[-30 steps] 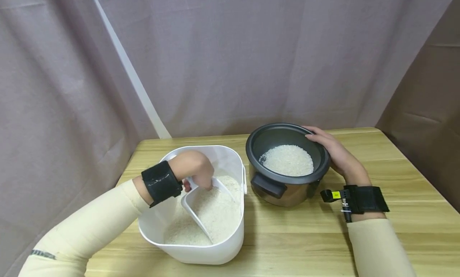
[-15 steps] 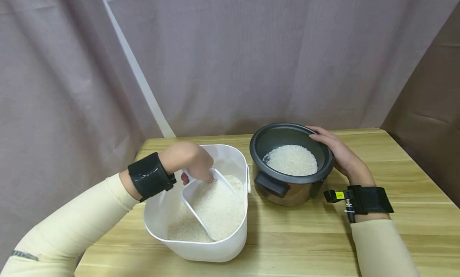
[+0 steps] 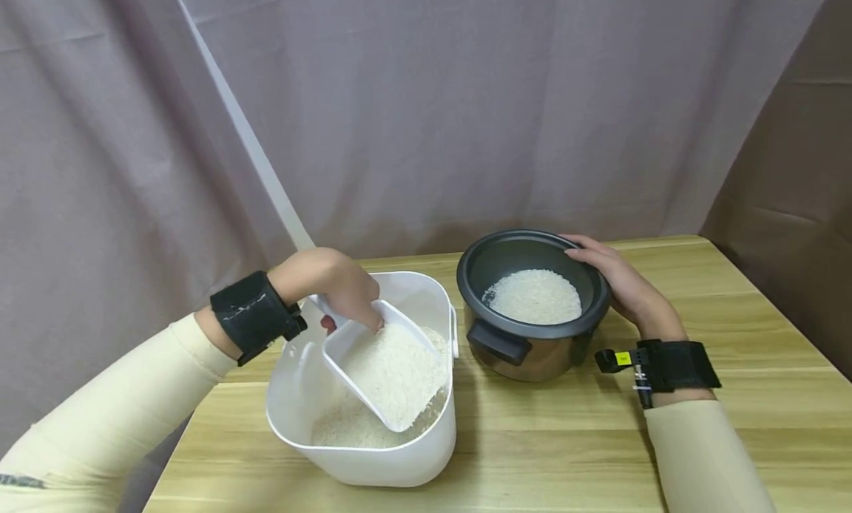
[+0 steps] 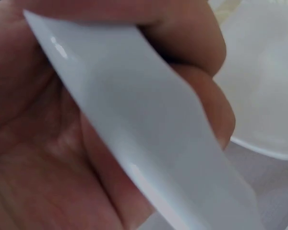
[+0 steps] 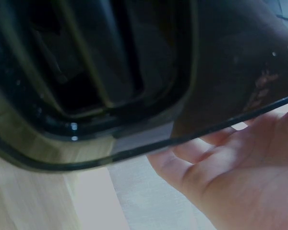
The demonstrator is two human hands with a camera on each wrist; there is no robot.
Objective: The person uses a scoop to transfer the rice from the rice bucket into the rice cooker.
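— What has the left hand got?
— Its grip is closed round the handle of a white scoop, heaped with rice, tilted just above the rice in the white tub.
— And the right hand?
— Fingers lie relaxed against the rim of the cooker pot, which stands on the worktop just beside the tub.

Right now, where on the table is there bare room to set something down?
Bare wood shows along the table's near edge in front of the rice pot, and past the right hand toward the right edge. It is crowded where the white bin and the pot almost meet.
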